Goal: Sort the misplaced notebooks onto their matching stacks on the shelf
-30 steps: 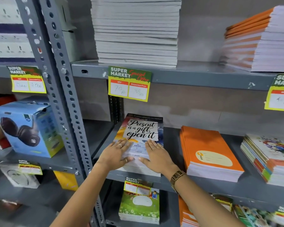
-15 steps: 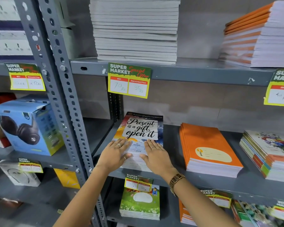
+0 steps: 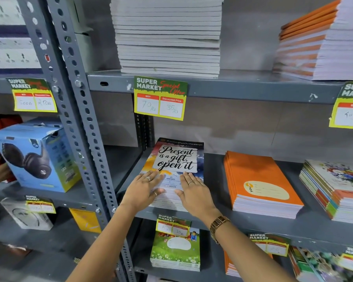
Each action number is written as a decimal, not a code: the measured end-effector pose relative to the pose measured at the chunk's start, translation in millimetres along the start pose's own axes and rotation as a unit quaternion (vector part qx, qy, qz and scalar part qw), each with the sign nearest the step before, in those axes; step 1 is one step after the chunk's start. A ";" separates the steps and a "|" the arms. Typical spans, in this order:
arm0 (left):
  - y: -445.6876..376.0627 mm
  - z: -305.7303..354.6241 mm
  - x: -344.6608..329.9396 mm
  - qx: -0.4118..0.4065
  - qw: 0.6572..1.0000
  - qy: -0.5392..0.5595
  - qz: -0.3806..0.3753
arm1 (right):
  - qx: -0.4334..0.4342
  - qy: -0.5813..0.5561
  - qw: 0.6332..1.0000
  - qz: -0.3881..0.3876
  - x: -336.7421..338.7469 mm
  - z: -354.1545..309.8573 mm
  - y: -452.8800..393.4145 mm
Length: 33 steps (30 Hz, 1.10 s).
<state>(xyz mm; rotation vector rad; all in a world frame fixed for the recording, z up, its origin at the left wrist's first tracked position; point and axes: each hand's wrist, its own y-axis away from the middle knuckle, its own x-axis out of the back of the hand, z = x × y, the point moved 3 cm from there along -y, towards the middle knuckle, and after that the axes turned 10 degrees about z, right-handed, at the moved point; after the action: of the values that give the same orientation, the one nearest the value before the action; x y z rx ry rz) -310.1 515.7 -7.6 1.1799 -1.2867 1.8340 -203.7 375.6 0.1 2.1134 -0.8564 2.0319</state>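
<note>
While both flat, open hands, left hand (image 3: 143, 190) and right hand (image 3: 196, 192), press its near end, the white lettered notebook stack (image 3: 176, 159) runs lengthwise away.

The lower cover of the top notebook (image 3: 176, 159) is hidden beneath both hands. The floral stack (image 3: 334, 188) is cut off at the right edge.

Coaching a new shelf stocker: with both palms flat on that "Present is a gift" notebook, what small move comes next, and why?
Probably lift both hands away: the left hand and right hand lie flat on the "Present is a gift" notebook, which already sits squarely atop its stack.
</note>
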 end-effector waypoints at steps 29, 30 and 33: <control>1.9 2.9 -3.9 0.025 0.999 -0.003 0.027 | 0.011 0.021 1.000 -0.011 -1.2 1.9 -0.6; 2.8 4.9 -2.5 0.026 0.999 -0.006 0.028 | 0.009 0.031 0.999 -0.017 -1.6 4.2 0.2; 6.1 10.6 -1.8 0.025 0.999 -0.021 0.029 | 0.003 0.030 1.000 -0.007 4.7 10.1 3.5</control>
<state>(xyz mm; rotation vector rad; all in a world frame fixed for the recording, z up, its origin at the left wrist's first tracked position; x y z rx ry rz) -311.1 503.7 -10.2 1.2259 -1.3182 1.9031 -196.4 366.8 2.4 2.0433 -0.8254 2.0833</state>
